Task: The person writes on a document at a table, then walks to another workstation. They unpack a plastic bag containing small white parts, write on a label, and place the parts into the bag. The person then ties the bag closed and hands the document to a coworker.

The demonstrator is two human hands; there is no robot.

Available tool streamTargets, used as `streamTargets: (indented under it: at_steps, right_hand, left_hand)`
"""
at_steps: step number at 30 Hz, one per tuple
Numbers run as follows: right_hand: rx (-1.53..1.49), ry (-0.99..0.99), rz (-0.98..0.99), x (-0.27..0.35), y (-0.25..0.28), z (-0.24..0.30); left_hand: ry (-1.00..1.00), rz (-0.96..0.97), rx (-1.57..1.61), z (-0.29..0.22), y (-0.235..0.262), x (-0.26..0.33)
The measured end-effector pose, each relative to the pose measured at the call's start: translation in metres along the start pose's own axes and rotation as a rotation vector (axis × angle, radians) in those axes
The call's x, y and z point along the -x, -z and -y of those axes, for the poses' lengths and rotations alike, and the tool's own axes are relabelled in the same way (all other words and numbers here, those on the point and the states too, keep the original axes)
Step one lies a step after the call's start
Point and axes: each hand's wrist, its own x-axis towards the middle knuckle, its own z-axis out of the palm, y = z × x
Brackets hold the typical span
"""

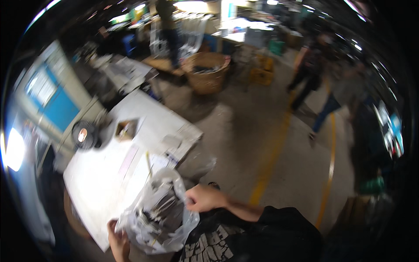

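A translucent plastic bag [181,220] hangs open-mouthed in front of my body, beside the near edge of the white table. Inside lie many grey and white flat scraps [159,209]; their exact kind is blurred. My right hand [205,198] is closed on the bag's rim at its right side. At the bag's lower left edge, my left hand [118,240] pinches the plastic, with its fingertips partly hidden by it.
On the white table [98,187] are a small open box [126,129], papers and a dark round fan [85,134]. A large wicker basket [206,81] and a yellow crate [262,72] stand farther off. Two blurred people [307,65] walk at right, near yellow floor lines.
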Motion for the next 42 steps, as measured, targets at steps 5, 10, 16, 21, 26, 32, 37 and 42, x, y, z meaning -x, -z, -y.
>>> streamTargets:
  at_steps: [5, 10, 16, 21, 26, 32, 37, 42]
  right_hand:
    - [-0.265, 0.174, -0.08, -0.004, 0.042, -0.003]
    - [-0.242, 0.184, -0.492, -0.091, 0.046, -0.063]
    - [0.35, 0.024, -0.412, -0.204, -0.011, -0.159]
    - [0.601, -0.144, -0.301, -0.265, -0.037, -0.181]
    - [0.758, -0.279, -0.197, -0.288, -0.032, -0.192]
    - [0.715, -0.053, -0.281, -0.281, -0.031, -0.206]
    - [0.338, 0.173, -0.424, -0.286, -0.017, -0.192]
    - [-0.342, 0.288, -0.481, -0.264, 0.019, -0.104]
  left_hand:
    - [-0.23, -0.08, -0.341, -0.037, -0.021, 0.022]
    - [-0.239, -0.384, -0.423, -0.062, -0.05, 0.044]
    - [-0.195, -0.527, -0.372, -0.058, -0.081, 0.066]
    - [-0.159, -0.656, -0.189, -0.061, -0.095, 0.08]
    - [-0.102, -0.711, -0.228, -0.067, -0.099, 0.091]
    - [-0.117, -0.592, -0.288, -0.076, -0.085, 0.111]
    - [-0.254, -0.496, -0.393, -0.087, -0.086, 0.107]
    - [-0.252, -0.364, -0.588, -0.095, -0.095, 0.096]
